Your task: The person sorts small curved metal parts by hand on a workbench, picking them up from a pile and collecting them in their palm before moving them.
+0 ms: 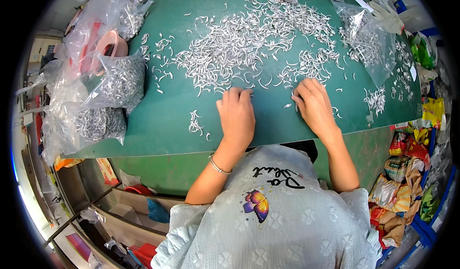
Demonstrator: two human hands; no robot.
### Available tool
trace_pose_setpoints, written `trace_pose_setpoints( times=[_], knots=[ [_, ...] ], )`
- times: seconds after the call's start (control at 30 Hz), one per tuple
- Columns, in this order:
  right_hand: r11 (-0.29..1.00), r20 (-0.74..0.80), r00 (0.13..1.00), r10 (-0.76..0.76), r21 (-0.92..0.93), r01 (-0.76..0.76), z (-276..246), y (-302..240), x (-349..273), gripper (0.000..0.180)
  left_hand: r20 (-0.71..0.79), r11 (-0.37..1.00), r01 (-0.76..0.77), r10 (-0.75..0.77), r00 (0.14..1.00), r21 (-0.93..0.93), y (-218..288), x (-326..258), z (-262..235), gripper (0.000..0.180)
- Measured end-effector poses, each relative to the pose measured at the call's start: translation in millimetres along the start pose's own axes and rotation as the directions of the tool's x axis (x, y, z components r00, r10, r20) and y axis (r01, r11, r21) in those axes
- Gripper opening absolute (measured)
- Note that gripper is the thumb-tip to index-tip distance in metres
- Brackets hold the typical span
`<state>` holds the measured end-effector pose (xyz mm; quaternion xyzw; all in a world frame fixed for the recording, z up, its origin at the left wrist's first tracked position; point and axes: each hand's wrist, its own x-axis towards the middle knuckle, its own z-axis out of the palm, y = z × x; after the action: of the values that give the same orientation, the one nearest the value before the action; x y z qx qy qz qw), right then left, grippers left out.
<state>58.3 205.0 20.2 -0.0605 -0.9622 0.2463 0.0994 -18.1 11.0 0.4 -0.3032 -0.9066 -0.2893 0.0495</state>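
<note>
Lying left of the big heap of curved silvery pieces point(227, 53), a clear bag point(120, 84) is bulging with metal parts. At the heap's near edge, the left hand point(237, 113) is showing curled fingers, pieces lying just beyond them; whether it is gripping any, I cannot tell. Toward the heap's right side, the right hand point(314, 104) is reaching beside looser pieces point(310, 65), its hold also hidden.

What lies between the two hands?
In the head view, mostly bare green tabletop, with a small silver piece lying nearer the right hand than the left hand.
</note>
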Motion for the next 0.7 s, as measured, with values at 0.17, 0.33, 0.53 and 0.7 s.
trace_pose_setpoints(
  times=[0.17,0.33,0.53,0.7],
  knots=[
    [0.980,0.089,0.994,0.064,0.184,-0.080,-21,10,-8,0.011,0.053,0.970,-0.081,0.096,0.994,-0.227,21,-8,5,0.030],
    [0.994,-0.055,0.993,-0.106,-0.003,0.106,3,5,14,0.017,0.143,0.949,-0.118,0.166,0.976,-0.292,61,-8,26,0.035],
    [0.999,0.067,0.998,0.006,0.042,-0.009,-15,12,-2,0.011,0.132,0.944,-0.144,0.191,0.973,-0.298,46,-15,39,0.020],
    [0.994,0.019,0.995,0.099,0.048,-0.100,-11,9,-5,0.014,0.108,0.936,-0.079,0.122,0.987,-0.343,35,-16,26,0.016]
  ],
)
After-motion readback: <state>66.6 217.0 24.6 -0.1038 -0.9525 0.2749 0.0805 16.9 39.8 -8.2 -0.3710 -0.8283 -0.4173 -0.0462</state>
